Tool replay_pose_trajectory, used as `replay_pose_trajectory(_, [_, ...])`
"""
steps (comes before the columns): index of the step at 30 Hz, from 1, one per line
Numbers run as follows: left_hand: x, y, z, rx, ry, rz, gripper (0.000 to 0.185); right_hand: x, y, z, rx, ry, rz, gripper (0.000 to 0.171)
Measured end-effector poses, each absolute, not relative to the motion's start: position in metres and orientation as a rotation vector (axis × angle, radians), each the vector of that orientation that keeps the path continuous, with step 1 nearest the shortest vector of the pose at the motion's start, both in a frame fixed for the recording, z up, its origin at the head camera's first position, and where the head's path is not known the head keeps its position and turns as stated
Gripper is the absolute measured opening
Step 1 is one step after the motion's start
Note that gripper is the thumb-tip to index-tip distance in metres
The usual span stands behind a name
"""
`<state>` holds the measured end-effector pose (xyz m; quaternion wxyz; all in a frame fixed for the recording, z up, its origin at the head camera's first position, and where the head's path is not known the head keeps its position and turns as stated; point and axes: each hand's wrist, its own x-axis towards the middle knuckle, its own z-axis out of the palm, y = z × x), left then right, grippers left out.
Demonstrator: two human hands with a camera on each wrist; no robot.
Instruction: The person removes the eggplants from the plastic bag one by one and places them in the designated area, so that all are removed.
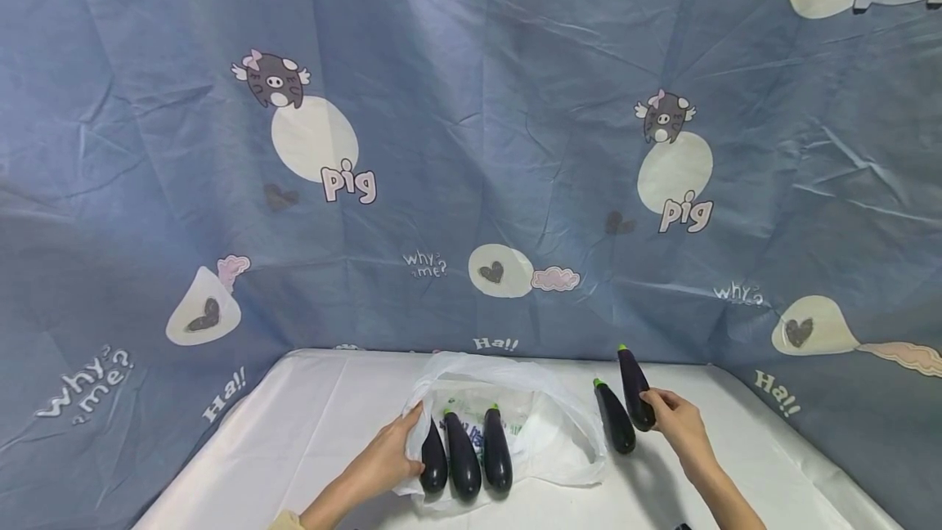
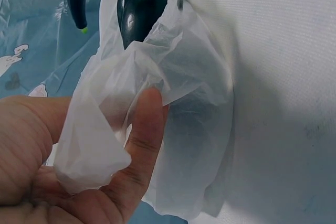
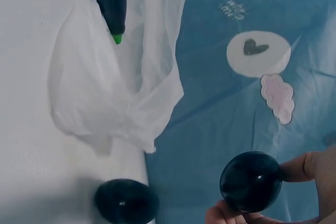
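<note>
A white plastic bag (image 1: 555, 432) lies with its mouth spread, several dark eggplants in or on it, among them one in the middle (image 1: 462, 456) and one on the right (image 1: 497, 448). My left hand (image 1: 386, 452) grips the bag's left edge, and the thin plastic bunches between thumb and fingers (image 2: 147, 135). To the bag's right, my right hand (image 1: 677, 424) holds an eggplant (image 1: 633, 383) near its thick end, green stem pointing away. Just left of that one, another eggplant (image 1: 615, 419) lies by the bag's right edge.
A white-covered table (image 1: 316, 407) lies under everything. Behind it and at both sides hangs a blue cloth (image 1: 412, 309) with pig prints. A small dark object (image 1: 683, 527) shows at the bottom edge, too little of it to identify.
</note>
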<state>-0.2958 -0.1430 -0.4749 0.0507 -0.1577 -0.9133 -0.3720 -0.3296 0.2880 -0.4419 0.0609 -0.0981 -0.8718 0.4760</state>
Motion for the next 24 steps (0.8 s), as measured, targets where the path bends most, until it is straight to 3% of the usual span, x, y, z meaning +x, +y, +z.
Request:
replay_pose_trajectory(5, [-0.295, -0.143, -0.475, -0.489, -2.777, -1.128, 0.090, -0.336, 0.295, -0.449, -0.347, -2.636, 1.470, 0.067])
replay_pose_trajectory(16, [-0.295, -0.144, -0.476, -0.499, -2.765, -1.104, 0.089, -0.400, 0.345, -0.532, -0.453, -2.634, 1.404, 0.077])
replay_pose_trajectory(20, [-0.296, -0.144, -0.476, -0.499, -2.763, -1.102, 0.089, -0.392, 0.338, -0.524, -0.498, -2.644, 1.387, 0.076])
replay_pose_trajectory(24, [-0.296, -0.144, -0.477, -0.501, -2.763, -1.104, 0.089, -0.363, 0.320, -0.492, -0.473, -2.672, 1.439, 0.073])
